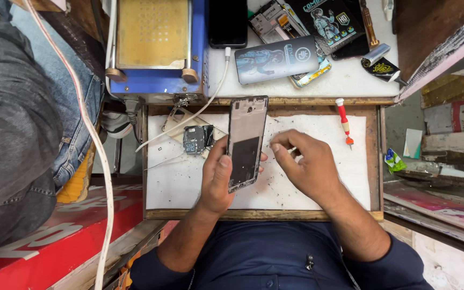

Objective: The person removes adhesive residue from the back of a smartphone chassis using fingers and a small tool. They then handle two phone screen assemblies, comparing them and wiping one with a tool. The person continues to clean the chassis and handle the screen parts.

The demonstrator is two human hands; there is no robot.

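Left hand grips flat glossy rectangular phone frame

The phone frame is showing pinkish metal above a black lower panel. The screwdriver is showing red and white. The heating machine is showing blue with a yellow plate.

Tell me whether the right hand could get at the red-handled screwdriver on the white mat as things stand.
Probably yes. The red-handled screwdriver lies alone on the white mat, just beyond the right hand, with nothing between them. That hand's fingers pinch something small and pale, though, so it may have to set that down first.
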